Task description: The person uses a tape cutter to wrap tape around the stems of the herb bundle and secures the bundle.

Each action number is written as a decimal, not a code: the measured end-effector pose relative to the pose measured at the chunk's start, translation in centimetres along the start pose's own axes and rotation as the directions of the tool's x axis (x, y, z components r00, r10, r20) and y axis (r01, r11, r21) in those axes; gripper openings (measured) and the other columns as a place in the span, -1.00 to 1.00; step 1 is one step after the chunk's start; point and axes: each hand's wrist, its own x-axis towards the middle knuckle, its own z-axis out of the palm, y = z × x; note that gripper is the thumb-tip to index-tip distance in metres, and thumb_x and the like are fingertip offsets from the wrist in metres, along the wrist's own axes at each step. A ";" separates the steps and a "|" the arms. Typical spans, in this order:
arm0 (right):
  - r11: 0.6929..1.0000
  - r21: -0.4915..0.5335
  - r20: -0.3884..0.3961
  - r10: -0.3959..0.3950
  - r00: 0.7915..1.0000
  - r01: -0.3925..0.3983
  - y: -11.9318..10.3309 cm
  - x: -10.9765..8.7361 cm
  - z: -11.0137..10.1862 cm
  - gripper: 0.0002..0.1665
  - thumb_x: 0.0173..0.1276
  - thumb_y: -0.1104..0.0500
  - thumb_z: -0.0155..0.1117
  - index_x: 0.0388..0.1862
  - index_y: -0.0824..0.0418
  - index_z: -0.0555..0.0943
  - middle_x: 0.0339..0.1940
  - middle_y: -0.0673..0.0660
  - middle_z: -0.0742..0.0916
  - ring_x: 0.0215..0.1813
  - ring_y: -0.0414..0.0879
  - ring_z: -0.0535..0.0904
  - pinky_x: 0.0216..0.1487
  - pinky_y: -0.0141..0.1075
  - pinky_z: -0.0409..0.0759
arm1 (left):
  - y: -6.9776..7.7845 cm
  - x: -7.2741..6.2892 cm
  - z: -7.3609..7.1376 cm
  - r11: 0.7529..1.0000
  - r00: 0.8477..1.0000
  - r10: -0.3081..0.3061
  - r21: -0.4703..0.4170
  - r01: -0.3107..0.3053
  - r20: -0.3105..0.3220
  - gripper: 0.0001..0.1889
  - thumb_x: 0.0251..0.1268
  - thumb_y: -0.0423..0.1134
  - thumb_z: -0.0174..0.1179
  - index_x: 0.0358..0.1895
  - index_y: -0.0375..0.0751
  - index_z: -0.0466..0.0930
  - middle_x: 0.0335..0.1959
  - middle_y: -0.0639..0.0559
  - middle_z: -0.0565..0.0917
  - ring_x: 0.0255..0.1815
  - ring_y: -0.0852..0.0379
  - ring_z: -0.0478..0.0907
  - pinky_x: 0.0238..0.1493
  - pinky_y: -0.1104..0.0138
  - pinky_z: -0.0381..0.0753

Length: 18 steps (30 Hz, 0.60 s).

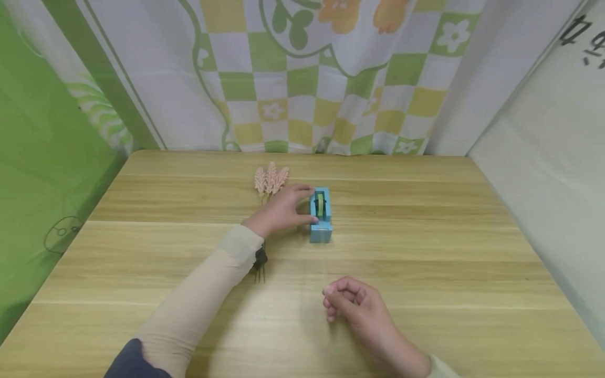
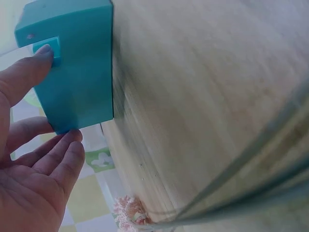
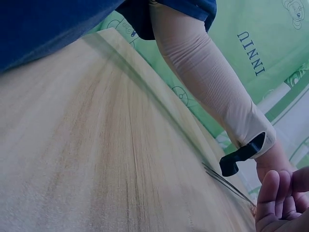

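Observation:
A blue tape dispenser with a greenish roll stands on the wooden table. My left hand grips it from the left side. In the left wrist view, the thumb presses a small raised part on the side of the dispenser, and the other fingers touch its end. Nearer the front edge, my right hand has thumb and index fingertip pinched together. A faint, clear strip of tape seems to run from the dispenser toward those fingertips. In the right wrist view, curled fingers show at the lower right.
Pink artificial flowers lie on the table left of the dispenser, their thin stems passing under my left forearm. A black wrist mount sits at the left cuff. A checked curtain hangs behind the table.

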 end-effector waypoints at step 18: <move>1.000 0.015 0.013 -0.012 1.000 0.011 0.0 0.3 -0.2 -0.84 0.50 0.25 0.30 -0.13 0.37 0.61 -0.38 -0.04 0.73 -0.32 -0.21 0.66 -0.15 -0.37 0.75 | -2.6 -5.2 -2.9 0.942 0.930 -0.334 -0.084 0.325 -0.151 -0.77 0.57 -0.27 0.15 -0.04 -0.45 0.61 -0.35 -0.13 0.64 -0.54 0.17 0.40 -0.48 0.37 0.48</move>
